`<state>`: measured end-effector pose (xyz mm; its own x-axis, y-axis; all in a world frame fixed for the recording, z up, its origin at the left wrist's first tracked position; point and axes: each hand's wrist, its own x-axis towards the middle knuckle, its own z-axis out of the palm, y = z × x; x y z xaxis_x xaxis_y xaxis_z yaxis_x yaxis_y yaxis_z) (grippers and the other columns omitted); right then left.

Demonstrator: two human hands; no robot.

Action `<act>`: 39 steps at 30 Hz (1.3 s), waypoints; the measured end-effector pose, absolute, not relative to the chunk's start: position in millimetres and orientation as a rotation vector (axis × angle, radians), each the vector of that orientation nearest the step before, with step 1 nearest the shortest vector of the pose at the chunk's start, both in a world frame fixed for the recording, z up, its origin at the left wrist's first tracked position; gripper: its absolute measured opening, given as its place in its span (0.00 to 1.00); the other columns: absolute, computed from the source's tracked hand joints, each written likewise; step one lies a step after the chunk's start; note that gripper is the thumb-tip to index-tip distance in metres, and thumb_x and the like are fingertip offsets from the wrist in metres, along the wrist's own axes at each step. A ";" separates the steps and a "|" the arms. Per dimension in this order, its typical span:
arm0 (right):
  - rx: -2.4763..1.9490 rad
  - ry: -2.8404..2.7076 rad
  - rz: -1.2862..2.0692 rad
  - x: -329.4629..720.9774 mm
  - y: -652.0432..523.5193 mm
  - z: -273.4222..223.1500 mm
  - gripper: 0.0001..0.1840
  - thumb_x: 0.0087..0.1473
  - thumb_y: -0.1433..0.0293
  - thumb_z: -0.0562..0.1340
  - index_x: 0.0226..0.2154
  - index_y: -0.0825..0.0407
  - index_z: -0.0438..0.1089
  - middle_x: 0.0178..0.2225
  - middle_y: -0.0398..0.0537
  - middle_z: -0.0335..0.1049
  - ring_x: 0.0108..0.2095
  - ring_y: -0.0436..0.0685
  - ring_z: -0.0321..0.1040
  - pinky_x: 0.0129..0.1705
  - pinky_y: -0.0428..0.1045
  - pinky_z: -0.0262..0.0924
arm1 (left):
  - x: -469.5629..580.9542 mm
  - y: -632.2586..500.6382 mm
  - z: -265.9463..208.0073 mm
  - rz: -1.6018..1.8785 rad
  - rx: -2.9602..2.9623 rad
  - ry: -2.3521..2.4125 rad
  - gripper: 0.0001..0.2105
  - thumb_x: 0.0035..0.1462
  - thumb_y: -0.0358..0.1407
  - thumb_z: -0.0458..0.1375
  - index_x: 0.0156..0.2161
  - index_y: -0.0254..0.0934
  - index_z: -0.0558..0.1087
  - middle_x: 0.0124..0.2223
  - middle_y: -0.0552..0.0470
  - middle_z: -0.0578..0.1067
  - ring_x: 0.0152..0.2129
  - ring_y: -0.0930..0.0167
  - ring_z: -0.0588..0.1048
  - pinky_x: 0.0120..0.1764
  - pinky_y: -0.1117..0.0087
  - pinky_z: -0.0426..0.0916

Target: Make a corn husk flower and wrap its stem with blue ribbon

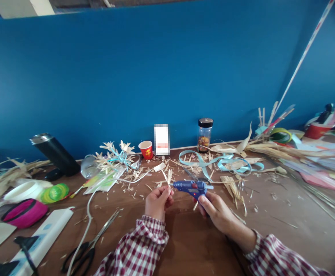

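My right hand [217,212] is wrapped round the handle of a blue glue gun [192,187], with a small red light lit on its side and a pale glue stick [210,187] poking out of the back. Its nozzle points left. Pinched upright in the fingers of my left hand [158,201] is a small flower of dried corn husk [168,177]. The nozzle tip is right beside the base of this flower; whether they touch I cannot tell.
Open scissors [91,245] and a white power strip [45,237] lie at the left, crossed by a white cable [88,214]. Behind stand a husk flower bunch [115,156], a red paper cup [146,150] and a jar [205,136]. Blue ribbon [203,160] and husk strips [232,188] lie right.
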<state>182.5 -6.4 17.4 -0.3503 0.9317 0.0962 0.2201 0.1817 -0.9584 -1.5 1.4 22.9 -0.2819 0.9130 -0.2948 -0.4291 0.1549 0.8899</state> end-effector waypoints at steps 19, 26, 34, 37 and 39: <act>-1.085 -1.750 1.153 182.5 -6.1 20.3 0.21 0.58 0.55 0.47 0.26 0.53 0.61 0.18 0.42 0.61 0.19 0.49 0.57 0.23 0.45 0.51 | -1.0 1.1 23.0 1.435 0.535 1.231 0.13 0.33 0.35 0.67 0.27 0.30 0.74 0.22 0.53 0.73 0.15 0.81 0.66 0.19 0.79 0.65; -1.110 -1.767 1.163 183.4 -6.4 17.5 0.22 0.57 0.55 0.48 0.24 0.53 0.61 0.18 0.42 0.61 0.19 0.48 0.57 0.22 0.44 0.50 | -2.1 2.1 22.3 1.459 0.524 1.231 0.13 0.33 0.37 0.67 0.26 0.31 0.73 0.21 0.55 0.72 0.14 0.82 0.65 0.19 0.80 0.64; -1.097 -1.769 1.128 183.4 -6.0 20.7 0.22 0.58 0.55 0.47 0.27 0.54 0.64 0.18 0.42 0.61 0.19 0.49 0.58 0.23 0.45 0.52 | -0.3 0.6 23.1 1.422 0.547 1.231 0.13 0.33 0.36 0.67 0.27 0.31 0.73 0.22 0.54 0.73 0.15 0.81 0.66 0.19 0.80 0.65; -1.091 -1.775 1.088 183.5 -4.5 20.3 0.22 0.58 0.56 0.47 0.25 0.53 0.63 0.18 0.42 0.61 0.19 0.50 0.58 0.23 0.45 0.53 | 0.5 0.6 21.9 1.417 0.547 1.232 0.13 0.33 0.35 0.67 0.27 0.31 0.73 0.21 0.54 0.73 0.15 0.81 0.66 0.19 0.80 0.65; -1.115 -1.778 1.013 184.5 -4.4 20.5 0.22 0.58 0.56 0.46 0.24 0.53 0.62 0.17 0.43 0.61 0.19 0.50 0.58 0.23 0.45 0.52 | 0.6 0.7 21.5 1.416 0.550 1.236 0.12 0.33 0.35 0.67 0.26 0.31 0.73 0.21 0.54 0.73 0.15 0.81 0.66 0.19 0.80 0.65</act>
